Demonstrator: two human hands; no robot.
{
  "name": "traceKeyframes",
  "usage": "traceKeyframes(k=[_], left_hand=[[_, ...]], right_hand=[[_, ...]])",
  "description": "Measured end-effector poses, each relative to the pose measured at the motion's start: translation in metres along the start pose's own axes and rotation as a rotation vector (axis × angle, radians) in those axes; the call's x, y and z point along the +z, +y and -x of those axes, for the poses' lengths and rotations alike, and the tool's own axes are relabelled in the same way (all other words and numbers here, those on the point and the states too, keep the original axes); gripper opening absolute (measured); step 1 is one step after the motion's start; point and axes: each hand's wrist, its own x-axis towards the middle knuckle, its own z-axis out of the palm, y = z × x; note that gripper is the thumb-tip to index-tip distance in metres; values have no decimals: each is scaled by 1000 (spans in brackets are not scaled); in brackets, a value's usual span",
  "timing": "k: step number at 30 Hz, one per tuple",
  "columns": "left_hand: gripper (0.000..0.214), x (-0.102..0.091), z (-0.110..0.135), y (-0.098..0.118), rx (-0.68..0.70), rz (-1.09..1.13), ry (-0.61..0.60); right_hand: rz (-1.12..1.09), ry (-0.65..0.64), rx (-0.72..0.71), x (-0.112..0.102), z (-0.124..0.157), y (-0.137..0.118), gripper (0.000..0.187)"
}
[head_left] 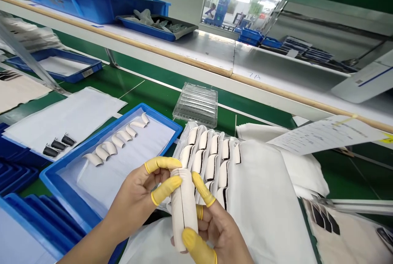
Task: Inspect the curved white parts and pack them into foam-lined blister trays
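Note:
Between my two hands is a cream, cloth-like tube with a dark lengthwise seam facing me. My left hand, in yellow finger cots, pinches its upper end between thumb and forefinger. Around its right side and lower end closes my right hand, also in yellow finger cots, with the thumb near the bottom. Just behind stands a clear tray holding rows of curved cream pieces with black edges. To the left, a blue tray lined with white sheet carries a row of curled cream pieces.
Three black curled pieces lie on a white sheet at left. An empty clear ribbed tray sits below the shelf edge. White cloth and a printed paper are at right. Blue trays are stacked lower left.

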Motion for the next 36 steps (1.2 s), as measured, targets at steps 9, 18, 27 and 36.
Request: traceKeyframes(k=[9,18,27,36], left_hand=[[14,15,-14,7,-44,10,60],[12,27,-24,10,24,-131,-25],[13,41,-21,12,130,-306,-76],[18,44,-31,10,-9,-221,-69]], right_hand=[[-88,44,-49,-1,5,1,93],[-130,32,-111,-10,15,8,98],[-222,74,-125,-16,15,10,97],[-138,60,-165,-13,20,18,112]])
